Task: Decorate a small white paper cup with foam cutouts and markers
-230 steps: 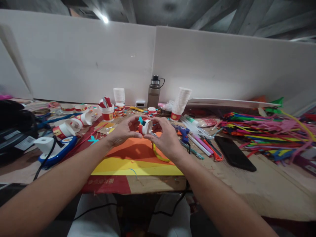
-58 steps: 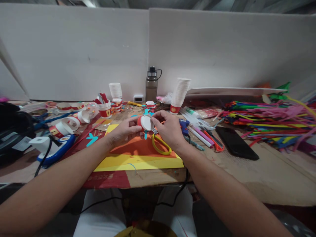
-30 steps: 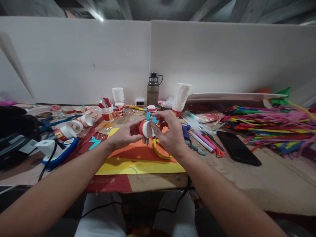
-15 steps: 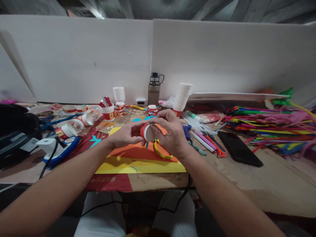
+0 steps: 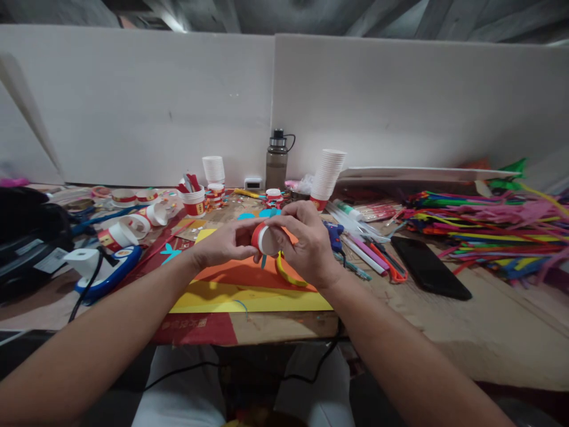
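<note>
Vantage: the wearer's head, above the near edge of the cluttered surface (image 5: 444,338)
Facing: forward and down, toward the white panels (image 5: 178,107)
Nearness: the left hand (image 5: 222,242) and right hand (image 5: 311,246) mid-distance, forearms closer
Top edge: ceiling beams (image 5: 275,16)
Bottom edge: the wearer's legs (image 5: 182,385)
Shared view: single camera

Opening out over cardboard (image 5: 444,341) nearer than the phone (image 5: 430,268); running up against bottle (image 5: 276,169) and cup stack (image 5: 328,178) farther back

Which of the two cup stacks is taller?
The stack right of the bottle; its white rims climb higher than those of the shorter stack left of the bottle.
</note>
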The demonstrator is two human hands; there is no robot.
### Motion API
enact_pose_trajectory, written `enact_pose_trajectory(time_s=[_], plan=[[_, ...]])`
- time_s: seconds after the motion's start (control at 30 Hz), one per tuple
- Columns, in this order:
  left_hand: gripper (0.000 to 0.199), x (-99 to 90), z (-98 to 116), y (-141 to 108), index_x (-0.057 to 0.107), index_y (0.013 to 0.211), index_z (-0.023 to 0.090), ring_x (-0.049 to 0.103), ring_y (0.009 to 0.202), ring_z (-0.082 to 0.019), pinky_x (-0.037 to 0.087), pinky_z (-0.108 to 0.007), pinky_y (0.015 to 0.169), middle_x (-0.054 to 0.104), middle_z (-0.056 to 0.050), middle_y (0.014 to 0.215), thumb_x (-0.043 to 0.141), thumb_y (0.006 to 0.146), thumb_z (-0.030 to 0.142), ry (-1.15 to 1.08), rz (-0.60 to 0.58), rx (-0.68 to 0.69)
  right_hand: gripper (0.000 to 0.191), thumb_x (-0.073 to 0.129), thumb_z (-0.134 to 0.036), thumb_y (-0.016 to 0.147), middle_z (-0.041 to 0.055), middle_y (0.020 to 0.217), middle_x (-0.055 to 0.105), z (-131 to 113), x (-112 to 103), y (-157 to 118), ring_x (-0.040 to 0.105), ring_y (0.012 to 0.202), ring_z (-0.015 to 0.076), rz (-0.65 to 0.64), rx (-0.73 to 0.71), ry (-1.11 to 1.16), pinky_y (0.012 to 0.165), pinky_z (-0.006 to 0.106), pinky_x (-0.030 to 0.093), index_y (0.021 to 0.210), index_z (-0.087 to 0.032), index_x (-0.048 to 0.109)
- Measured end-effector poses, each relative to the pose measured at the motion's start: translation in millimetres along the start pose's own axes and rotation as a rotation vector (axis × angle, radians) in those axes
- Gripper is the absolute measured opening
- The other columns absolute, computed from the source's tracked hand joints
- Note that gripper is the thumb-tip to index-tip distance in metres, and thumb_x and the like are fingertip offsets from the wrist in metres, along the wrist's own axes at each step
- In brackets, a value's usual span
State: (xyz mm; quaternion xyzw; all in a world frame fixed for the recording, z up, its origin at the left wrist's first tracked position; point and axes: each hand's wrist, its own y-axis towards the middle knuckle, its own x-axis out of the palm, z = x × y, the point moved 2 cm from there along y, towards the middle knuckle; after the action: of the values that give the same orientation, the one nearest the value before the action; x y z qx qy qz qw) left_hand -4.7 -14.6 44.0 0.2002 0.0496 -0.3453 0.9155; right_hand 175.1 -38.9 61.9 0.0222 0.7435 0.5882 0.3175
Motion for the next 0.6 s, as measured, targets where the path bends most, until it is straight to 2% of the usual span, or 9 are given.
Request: enact_pose_trajectory(time_s=[0.43, 0.6], plan=[[0.060, 0.4, -1.5, 0.0, 0.059, 0.131, 0.019, 0.065, 0.071, -0.016, 0.055, -0.027, 0.068, 0.070, -0.009, 0.089, 0.073, 0.074, 0.030, -0.005, 0.003, 0.017, 0.017, 0.054, -0.016, 0.090, 0.0060, 0.097, 0.055, -1.4, 1.7, -2.3, 0.052, 0.094, 0.0210, 0.021, -0.030, -0.038, 0.082, 0.041, 0.048, 0.102, -0.024, 0.062], [0.059, -0.4, -4.6, -0.6, 0.057, 0.133, 0.019, 0.065, 0.071, -0.016, 0.054, -0.027, 0.068, 0.069, -0.008, 0.087, 0.071, 0.077, 0.026, 0.014, 0.001, 0.018, 0.017, 0.054, -0.016, 0.090, 0.0059, 0.098, 0.056, -0.6, 1.9, -2.1, 0.051, 0.094, 0.0210, 0.018, -0.017, -0.037, 0.083, 0.042, 0.047, 0.102, -0.025, 0.061]])
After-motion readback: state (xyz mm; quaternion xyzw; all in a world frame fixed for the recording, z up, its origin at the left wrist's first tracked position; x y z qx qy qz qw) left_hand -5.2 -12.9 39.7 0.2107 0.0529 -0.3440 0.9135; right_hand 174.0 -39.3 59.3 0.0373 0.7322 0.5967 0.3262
